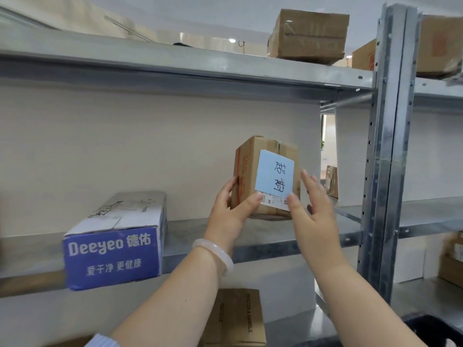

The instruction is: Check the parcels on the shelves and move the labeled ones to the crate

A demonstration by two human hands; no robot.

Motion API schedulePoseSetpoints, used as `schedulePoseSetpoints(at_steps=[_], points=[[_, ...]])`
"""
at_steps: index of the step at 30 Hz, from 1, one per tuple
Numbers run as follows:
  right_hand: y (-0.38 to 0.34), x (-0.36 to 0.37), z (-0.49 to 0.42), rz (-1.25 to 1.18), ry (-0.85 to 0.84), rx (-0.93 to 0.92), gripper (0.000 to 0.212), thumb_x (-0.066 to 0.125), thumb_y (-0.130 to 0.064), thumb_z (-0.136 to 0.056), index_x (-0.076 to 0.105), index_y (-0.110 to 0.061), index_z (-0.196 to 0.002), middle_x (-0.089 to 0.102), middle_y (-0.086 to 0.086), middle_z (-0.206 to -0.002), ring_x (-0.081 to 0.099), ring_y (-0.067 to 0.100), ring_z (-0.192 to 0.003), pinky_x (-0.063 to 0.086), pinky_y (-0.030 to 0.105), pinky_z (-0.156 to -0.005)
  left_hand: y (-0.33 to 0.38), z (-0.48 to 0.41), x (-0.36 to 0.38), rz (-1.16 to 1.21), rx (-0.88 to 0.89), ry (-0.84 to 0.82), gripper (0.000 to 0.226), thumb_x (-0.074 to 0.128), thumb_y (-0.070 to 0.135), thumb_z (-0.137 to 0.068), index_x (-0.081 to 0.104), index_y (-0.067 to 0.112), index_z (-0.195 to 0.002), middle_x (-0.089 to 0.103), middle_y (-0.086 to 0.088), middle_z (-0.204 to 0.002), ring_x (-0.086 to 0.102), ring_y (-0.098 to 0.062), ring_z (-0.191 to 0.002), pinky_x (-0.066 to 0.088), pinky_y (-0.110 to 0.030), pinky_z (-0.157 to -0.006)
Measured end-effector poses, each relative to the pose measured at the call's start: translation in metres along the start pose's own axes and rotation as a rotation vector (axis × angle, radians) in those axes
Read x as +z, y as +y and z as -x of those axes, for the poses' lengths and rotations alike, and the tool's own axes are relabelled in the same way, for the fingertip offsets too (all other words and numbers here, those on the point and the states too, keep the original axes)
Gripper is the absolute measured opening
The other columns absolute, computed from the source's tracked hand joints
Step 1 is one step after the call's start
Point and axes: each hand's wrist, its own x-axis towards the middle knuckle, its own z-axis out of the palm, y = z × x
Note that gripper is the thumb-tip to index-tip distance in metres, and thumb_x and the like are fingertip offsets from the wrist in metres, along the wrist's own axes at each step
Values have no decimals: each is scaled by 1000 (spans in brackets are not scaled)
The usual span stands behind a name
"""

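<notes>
Two hands held a parcel (250,159) over the shelf (190,231).
The left hand (233,209) gripped its lower left corner; the right hand (310,204), fingers straight, pressed its right side, thumb beside the blue label (274,172).

Pale bangle (215,252) at left wrist; blue-striped sleeve (104,341)

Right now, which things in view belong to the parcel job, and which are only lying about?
Job: cardboard parcel with blue label, gripped by left hand; right hand open beside it; dark crate corner, probably.
Lying about: Deeyeo box, top-shelf carton, lower carton; no blue label visible on them.
</notes>
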Motion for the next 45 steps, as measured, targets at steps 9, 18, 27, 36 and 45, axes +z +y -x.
schedulePoseSetpoints(at_steps=[9,18,27,36,45], points=[[-75,63,24,-154,-24,-175,52,61,-21,-93,43,-38,-139,44,-8,-137,41,-14,-118,43,4,-85,97,63,-62,-269,246,41,60,73,58,-72,54,49,-128,59,9,-133,61,-9,-118,53,-28,-94],[-182,218,92,-385,-358,-247,56,69,-21,-87,47,-43,-134,34,-15,-143,34,-18,-124,41,1,-86,193,165,-232,-311,261,544,70,79,56,-61,57,28,-122,70,2,-119,69,-17,-107,54,-43,-94],[-273,374,233,-583,-853,-233,56,69,-30,-88,44,-52,-133,29,-26,-142,23,-27,-122,33,-2,-92,251,355,-379,-415,157,890,56,71,29,-81,51,35,-133,70,-2,-119,70,-21,-103,59,-39,-82],[-373,472,434,-854,-1355,-288,59,71,-22,-86,47,-44,-135,34,-23,-144,26,-19,-130,33,6,-102,277,592,-452,-356,38,1546,58,85,30,-73,56,36,-123,74,-5,-110,72,-27,-100,56,-52,-86],[-458,533,566,-1168,-1752,-438,63,76,-16,-81,49,-41,-132,42,-17,-143,35,-8,-130,35,13,-105,296,707,-448,-354,159,2071,54,75,15,-84,48,28,-129,73,-10,-109,74,-24,-89,61,-43,-76]])
